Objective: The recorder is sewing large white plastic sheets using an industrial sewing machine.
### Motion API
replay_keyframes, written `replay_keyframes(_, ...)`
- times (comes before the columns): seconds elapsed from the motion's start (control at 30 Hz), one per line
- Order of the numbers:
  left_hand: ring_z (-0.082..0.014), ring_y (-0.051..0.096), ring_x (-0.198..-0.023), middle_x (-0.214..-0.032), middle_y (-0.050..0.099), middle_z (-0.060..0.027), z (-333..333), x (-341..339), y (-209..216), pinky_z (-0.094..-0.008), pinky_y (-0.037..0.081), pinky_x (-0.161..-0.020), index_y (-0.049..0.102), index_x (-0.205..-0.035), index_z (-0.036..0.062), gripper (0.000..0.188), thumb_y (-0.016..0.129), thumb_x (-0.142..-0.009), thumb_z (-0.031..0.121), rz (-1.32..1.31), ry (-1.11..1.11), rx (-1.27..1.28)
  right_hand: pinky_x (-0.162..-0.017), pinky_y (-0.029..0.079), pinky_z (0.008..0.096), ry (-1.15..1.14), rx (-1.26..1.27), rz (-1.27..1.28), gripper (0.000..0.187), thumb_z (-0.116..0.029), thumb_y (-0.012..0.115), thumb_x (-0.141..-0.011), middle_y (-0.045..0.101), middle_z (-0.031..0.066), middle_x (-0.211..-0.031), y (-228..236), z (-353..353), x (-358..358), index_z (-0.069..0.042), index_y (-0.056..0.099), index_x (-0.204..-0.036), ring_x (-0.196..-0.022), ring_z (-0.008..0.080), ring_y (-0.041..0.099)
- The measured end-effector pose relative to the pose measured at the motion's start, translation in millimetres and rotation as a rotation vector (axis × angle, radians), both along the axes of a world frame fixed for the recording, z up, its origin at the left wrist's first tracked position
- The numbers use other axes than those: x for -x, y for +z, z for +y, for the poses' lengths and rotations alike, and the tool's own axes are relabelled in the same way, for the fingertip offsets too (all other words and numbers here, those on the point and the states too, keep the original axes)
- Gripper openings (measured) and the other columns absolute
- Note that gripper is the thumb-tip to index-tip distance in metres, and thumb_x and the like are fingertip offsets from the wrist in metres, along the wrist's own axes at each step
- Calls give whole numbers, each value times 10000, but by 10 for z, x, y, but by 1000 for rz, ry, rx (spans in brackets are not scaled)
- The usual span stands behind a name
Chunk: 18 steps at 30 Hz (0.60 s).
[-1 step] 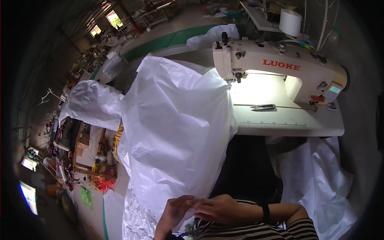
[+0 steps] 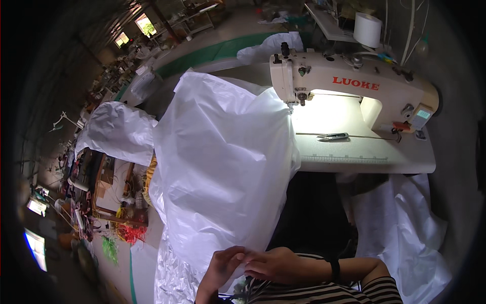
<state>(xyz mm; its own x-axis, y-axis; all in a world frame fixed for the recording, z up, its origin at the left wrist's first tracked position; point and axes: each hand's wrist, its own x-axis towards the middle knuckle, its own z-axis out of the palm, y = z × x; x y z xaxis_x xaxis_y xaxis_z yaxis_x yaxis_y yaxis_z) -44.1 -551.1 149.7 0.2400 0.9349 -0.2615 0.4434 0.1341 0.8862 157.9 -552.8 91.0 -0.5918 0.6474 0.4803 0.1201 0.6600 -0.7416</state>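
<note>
Both hands are gripping the near end of the white sheet in front of the sewing machine.
Head view: the left hand (image 2: 223, 264) and the right hand (image 2: 276, 264) are meeting at the lower edge, the grip of each closing on the near end of the white sheet (image 2: 217, 167); finger contact is partly hidden. The sheet is spreading away from the body, its right side reaching the needle area of the sewing machine (image 2: 349, 76). Thread snips (image 2: 333, 137) are lying on the desk (image 2: 354, 149), right of the sheet. Between frames, hands and sheet are showing no clear change; handling is therefore remaining at the near end.
</note>
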Motion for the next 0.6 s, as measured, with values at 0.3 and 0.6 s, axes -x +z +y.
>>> replay_keyframes(0.3,-22,545,-823,-867,658,50,-63,131,-236,-198,449,-746,702,-998,-2,88,693,-971,82,-172,383,-95,-589,561,364,5,48,-115,174,-232,691,-903,677,121,-1030,-23,91,-180,-108,663,-1022,-690,267,689)
replay_keyframes(0.6,-294,682,-646,-768,690,-138,12,114,-147,-337,530,-587,692,-921,42,98,758,-848,49,172,-43,-609,-880,519,422,634,572,-192,402,-300,607,-987,677,228,-1021,-248,118,350,41,573,-1196,-958,337,674)
